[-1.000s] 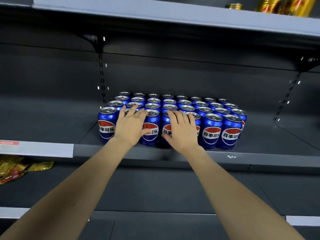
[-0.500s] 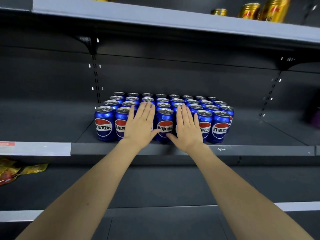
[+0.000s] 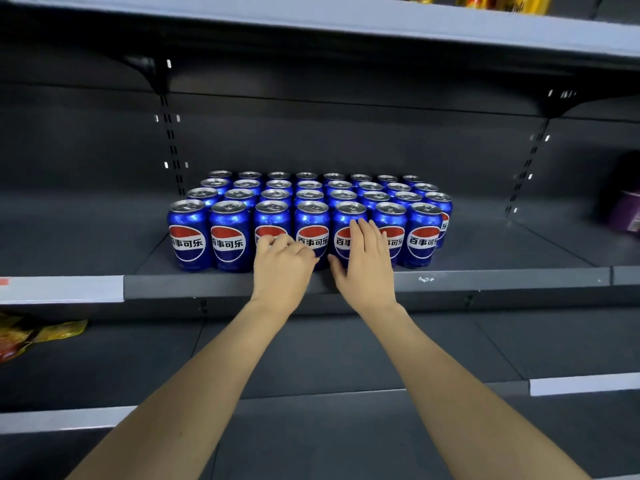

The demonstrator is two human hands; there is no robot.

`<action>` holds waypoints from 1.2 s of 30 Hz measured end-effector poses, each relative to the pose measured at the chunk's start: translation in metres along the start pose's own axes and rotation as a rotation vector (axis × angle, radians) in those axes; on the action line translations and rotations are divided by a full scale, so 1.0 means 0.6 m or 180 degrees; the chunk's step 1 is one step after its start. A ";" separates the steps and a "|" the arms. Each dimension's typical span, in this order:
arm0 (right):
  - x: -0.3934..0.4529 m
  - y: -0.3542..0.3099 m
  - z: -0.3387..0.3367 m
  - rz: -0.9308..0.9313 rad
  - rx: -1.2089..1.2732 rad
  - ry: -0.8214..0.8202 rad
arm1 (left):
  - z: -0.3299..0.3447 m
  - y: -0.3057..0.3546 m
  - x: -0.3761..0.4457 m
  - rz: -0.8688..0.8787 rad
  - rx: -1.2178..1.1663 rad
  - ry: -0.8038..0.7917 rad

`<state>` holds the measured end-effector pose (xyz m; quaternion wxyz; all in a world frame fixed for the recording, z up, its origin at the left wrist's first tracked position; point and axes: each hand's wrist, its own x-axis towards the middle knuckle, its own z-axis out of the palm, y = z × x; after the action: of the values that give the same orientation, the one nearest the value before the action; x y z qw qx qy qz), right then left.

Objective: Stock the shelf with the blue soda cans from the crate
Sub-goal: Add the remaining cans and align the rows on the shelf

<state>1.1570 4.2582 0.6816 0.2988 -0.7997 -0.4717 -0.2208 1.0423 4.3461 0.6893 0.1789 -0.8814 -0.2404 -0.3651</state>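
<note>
Dark grey metal store shelving fills the head view, with a back panel of slotted uprights. Middle shelf (image 3: 485,282): one block of blue aluminium soda cans (image 3: 228,237) with red, white and blue emblems, upright, four rows deep, touching side to side, front row just behind the shelf lip. Left hand (image 3: 282,268): at the third front can, fingers curled loosely inward against its label, holding nothing; half a second ago they lay flat and spread higher on the cans. Right hand (image 3: 365,261): flat, fingers together and extended against the fifth front can, thumb out to the side; it has dropped lower since then. Upper shelf: gold cans (image 3: 502,0), cut off by the frame edge. Lower shelf, far left: yellow and red foil packets (image 3: 31,337). Far right: purple container (image 3: 625,213), blurred.
</note>
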 end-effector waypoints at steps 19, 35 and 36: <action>0.011 0.037 -0.023 -0.0150 -0.1067 -0.1054 | -0.003 0.028 0.012 -0.0178 0.0662 -0.1669; -0.006 0.036 -0.018 -0.0110 -0.1362 -0.1542 | -0.021 0.049 0.016 -0.0251 0.0583 -0.1765; -0.009 0.035 -0.014 -0.0094 -0.1448 -0.1610 | -0.020 0.048 0.014 -0.0244 0.0613 -0.1784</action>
<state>1.1725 4.2416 0.6786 -0.0170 -0.8684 -0.4811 -0.1193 1.0566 4.3193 0.6994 0.1744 -0.9171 -0.3470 -0.0896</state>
